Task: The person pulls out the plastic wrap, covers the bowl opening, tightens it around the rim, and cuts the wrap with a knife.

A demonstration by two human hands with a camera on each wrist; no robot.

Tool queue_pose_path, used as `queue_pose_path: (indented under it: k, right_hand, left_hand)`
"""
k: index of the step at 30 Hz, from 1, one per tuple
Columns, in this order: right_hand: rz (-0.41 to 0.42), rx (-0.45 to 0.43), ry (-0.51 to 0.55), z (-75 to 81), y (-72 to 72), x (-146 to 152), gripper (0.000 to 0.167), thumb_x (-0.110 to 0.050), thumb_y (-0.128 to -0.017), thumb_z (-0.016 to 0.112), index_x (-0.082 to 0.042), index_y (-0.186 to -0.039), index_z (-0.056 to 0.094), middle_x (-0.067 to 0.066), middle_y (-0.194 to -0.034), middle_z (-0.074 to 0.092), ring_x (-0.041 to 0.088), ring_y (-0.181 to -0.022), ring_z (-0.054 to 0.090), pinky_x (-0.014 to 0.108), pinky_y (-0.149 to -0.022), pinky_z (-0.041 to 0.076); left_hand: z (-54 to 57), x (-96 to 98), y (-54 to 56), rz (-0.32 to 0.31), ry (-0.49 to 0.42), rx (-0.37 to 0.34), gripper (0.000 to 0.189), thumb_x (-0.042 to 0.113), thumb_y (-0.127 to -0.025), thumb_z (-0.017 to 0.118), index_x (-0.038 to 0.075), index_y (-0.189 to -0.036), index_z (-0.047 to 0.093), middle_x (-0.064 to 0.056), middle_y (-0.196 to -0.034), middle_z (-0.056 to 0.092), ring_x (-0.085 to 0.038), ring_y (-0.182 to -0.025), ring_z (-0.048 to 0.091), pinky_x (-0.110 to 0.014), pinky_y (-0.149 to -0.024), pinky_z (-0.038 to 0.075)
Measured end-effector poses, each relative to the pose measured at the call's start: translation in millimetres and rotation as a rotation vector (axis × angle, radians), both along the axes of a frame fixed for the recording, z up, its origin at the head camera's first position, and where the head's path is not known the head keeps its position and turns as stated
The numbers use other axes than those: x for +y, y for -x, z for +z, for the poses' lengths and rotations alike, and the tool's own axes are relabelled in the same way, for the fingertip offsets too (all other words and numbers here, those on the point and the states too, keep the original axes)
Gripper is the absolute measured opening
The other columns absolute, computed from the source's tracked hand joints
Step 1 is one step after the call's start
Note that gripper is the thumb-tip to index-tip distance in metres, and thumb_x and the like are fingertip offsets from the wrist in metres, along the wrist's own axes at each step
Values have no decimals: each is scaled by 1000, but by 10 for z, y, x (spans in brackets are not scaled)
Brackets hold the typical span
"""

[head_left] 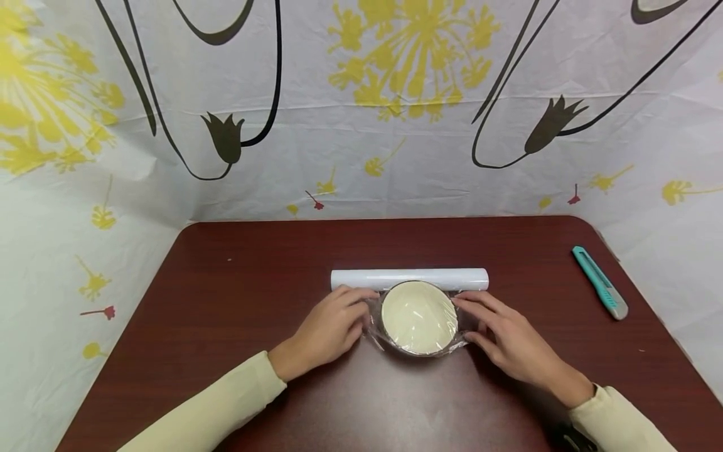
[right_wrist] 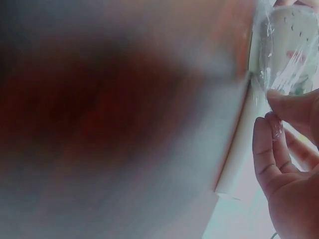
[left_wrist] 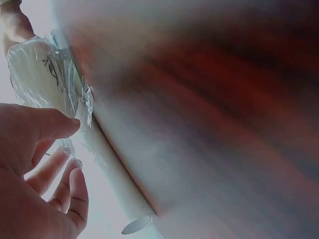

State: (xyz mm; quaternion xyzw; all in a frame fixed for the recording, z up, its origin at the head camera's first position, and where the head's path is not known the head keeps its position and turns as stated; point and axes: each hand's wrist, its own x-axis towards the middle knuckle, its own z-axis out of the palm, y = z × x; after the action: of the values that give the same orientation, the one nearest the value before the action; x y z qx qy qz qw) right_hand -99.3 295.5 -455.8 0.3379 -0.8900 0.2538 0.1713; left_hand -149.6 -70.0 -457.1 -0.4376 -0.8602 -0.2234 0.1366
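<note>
A cream bowl [head_left: 419, 317] stands on the table with clear plastic wrap [head_left: 375, 326] stretched over its mouth and bunched around its sides. At the bowl's left side, my left hand [head_left: 330, 323] holds the loose wrap with bent fingers. Opposite it, my right hand [head_left: 505, 339] holds the wrap on the right, its index fingertip by the rim and its thumb lower down. Wrist views show the wrap [left_wrist: 40, 74] clinging to the patterned outside of the bowl [right_wrist: 294, 40], and bits of film at the fingertips of both hands.
Directly behind the bowl lies a white roll [head_left: 407, 278], its hollow end [left_wrist: 137, 225] visible in the left wrist view. A teal utility knife [head_left: 600, 282] lies at the right of the dark red table [head_left: 254, 270]. A patterned sheet [head_left: 361, 125] hangs around the table's back and sides.
</note>
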Motion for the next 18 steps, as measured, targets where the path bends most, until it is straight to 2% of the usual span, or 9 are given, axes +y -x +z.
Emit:
queue_pose_path:
  k: [5, 8, 12, 18]
  right_hand:
    - [17, -4, 14, -1, 89, 24, 67, 9, -79, 92, -6, -141, 71, 6, -136, 69, 3, -84, 63, 15, -75, 51]
    - [37, -11, 11, 3, 140, 37, 63, 9, -81, 90, -7, -139, 72, 5, -136, 70, 12, -99, 70, 13, -88, 50]
    - [69, -7, 10, 8, 185, 49, 61, 11, -83, 88, -7, -139, 73, 4, -136, 72, 23, -119, 72, 11, -106, 42]
    - [94, 33, 9, 13, 229, 60, 55, 12, -84, 85, -6, -135, 76, 3, -133, 75, 25, -117, 73, 12, -109, 42]
  left_hand:
    - [43, 60, 77, -23, 0, -42, 23, -8, -91, 77, 14, -86, 71, -3, -127, 77, -25, -114, 66, -39, -100, 56]
    - [78, 107, 125, -37, -13, -52, 23, -8, -92, 77, 14, -89, 72, 1, -111, 79, -23, -108, 67, -39, -96, 57]
    - [106, 158, 183, -48, -19, -51, 25, -10, -91, 77, 14, -89, 73, 6, -93, 75, -22, -103, 68, -41, -92, 58]
    - [108, 190, 239, -55, -36, -67, 28, -13, -90, 75, 15, -86, 74, 6, -87, 76, -19, -99, 73, -40, -90, 60]
